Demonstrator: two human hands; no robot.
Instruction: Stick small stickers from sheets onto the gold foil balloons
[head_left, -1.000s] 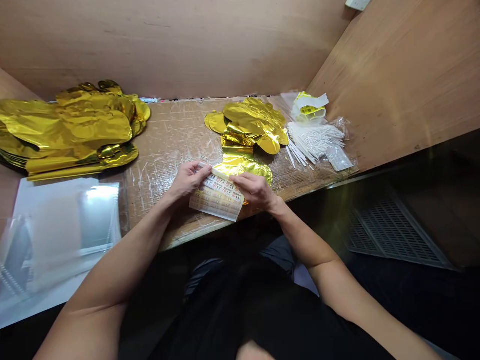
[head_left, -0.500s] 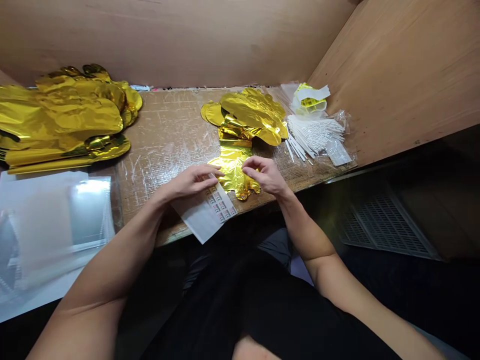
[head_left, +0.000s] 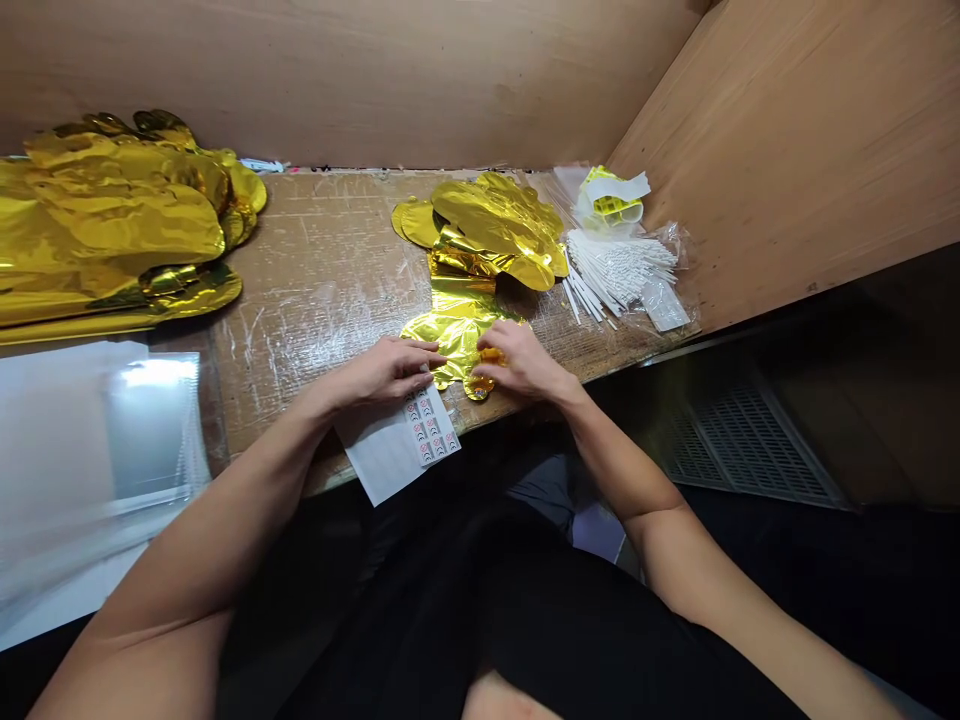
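Note:
A flat gold foil balloon (head_left: 459,345) lies in front of me on the table, its upper part joining a heap of folded gold foil (head_left: 499,225). My left hand (head_left: 394,368) is at the balloon's left side, fingertips on the foil, and grips the top of a white sheet of small printed stickers (head_left: 433,430) that sticks out past the table edge. My right hand (head_left: 523,360) touches the balloon's right side with thumb and fingers apart; no object shows between them. Part of the sheet is hidden under my left hand.
A large pile of gold foil balloons (head_left: 112,220) is at the left, above clear plastic bags (head_left: 161,420). White sticks (head_left: 619,265) lie at the right beside a yellow and white strip roll (head_left: 611,195). Wooden panels (head_left: 360,80) wall the back and right.
My right hand has gone from a pinch above the balloon to spread fingers on its right side. The sticker sheet has swung slightly down and left. The whole view has shifted a little.

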